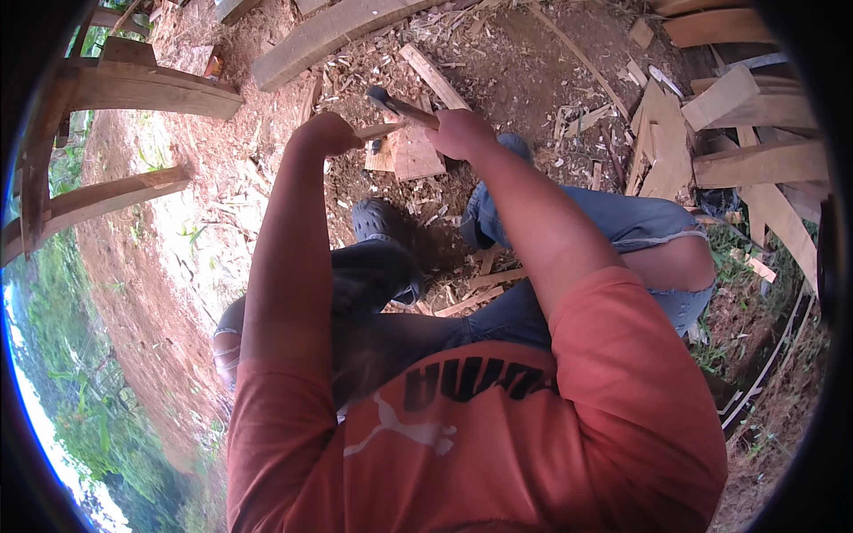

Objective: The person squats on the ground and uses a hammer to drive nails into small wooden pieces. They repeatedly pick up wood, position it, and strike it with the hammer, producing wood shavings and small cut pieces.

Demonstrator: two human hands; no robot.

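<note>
In my right hand (464, 135), a wooden-handled tool (410, 110) is gripped, its dark head pointing away to the left. Whether that head is a hammer's or a hatchet's, I cannot tell. My left hand (325, 135) is closed around a narrow pale piece of wood (378, 131), whose free end reaches right. Just below the two lies a flat wooden block (418, 155) on the ground, ahead of my feet. A small dark object (377, 146), too small to name, shows at the block's left side. The fingers of both hands are mostly hidden behind their backs.
Wood chips are scattered over the soil. A loose stick (433, 76) and a long curved beam (329, 40) lie farther off. Planks and offcuts (755, 169) pile up at right. Timber beams (147, 89) jut in at left. My shoes (378, 218) flank the work spot.
</note>
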